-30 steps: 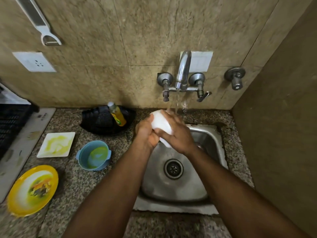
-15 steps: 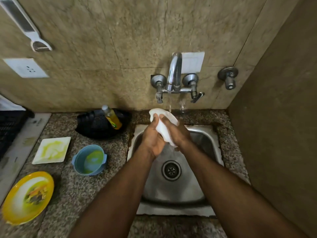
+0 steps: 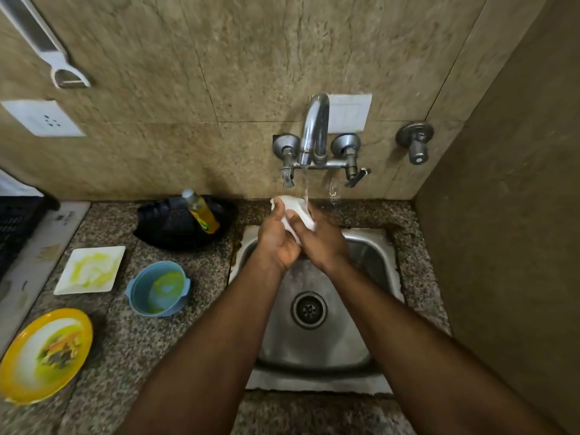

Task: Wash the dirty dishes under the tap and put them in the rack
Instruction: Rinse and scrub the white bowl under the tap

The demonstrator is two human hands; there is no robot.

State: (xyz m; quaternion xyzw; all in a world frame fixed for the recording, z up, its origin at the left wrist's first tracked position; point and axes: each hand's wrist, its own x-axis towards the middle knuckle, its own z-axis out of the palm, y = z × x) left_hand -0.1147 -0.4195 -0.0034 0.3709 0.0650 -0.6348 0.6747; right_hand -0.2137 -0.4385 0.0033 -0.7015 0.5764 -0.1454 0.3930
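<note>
Hands [image 3: 298, 243] grip possibly empty white dish [image 3: 293, 208] under tap [image 3: 314, 130].

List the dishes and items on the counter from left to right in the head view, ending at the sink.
yellow plate → square white plate → blue bowl → soap bottle → sink

Two bare forearms come into the picture from the near edge. The left hand [image 3: 276, 243] and the right hand [image 3: 320, 243] are also bare. No sleeve covers either arm up to the edge of the picture. No ring, watch, bracelet or glove shows on the visible parts of the hands and wrists. The back of each hand faces the camera. The fingernails cannot be seen clearly.
</note>
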